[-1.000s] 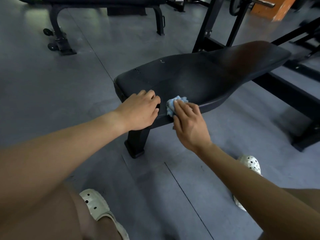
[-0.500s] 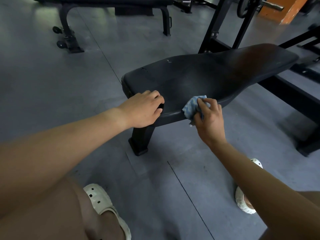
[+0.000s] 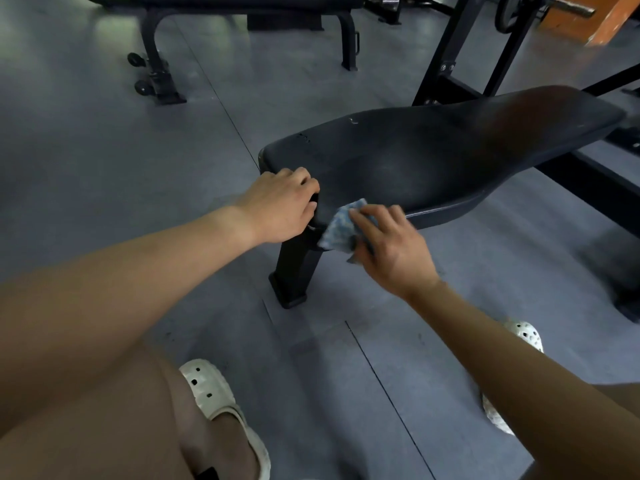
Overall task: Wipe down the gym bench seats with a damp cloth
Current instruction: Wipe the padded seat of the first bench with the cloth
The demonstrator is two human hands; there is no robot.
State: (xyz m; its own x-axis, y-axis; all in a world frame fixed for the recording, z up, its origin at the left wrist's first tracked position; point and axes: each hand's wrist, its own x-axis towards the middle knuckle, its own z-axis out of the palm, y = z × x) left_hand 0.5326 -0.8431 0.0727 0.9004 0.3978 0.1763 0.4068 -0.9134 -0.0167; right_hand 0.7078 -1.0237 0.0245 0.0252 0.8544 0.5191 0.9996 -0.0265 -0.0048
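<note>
The cloth (image 3: 337, 226), blue and crumpled, is held in the right hand (image 3: 391, 247), whose grip is clamped on it with the fingers curled over its top. It is pressed against the near rim of the bench seat (image 3: 433, 157) and partly hangs below that rim, just right of the bench leg (image 3: 298, 268). The left hand (image 3: 280, 206) is laid on the near left corner of the seat, its grip curled over the padding, apparently as a brace.

Half a second ago the cloth was seen farther right along the same rim. It has since been drawn back to the left, close beside the left hand, and brought lower over the edge. The left hand has been kept on its corner throughout. A back-and-forth stroke along the near edge is suggested by this, so the wiping is judged to be under way rather than finished.

Faint dull streaks can be made out on the middle of the seat, but whether they are damp cannot be told. The far right end of the seat has not been reached by the cloth in these views. A second bench (image 3: 242, 1) stands at the far side of the floor (image 3: 104, 150), well apart, and is judged to be left for later.
</note>
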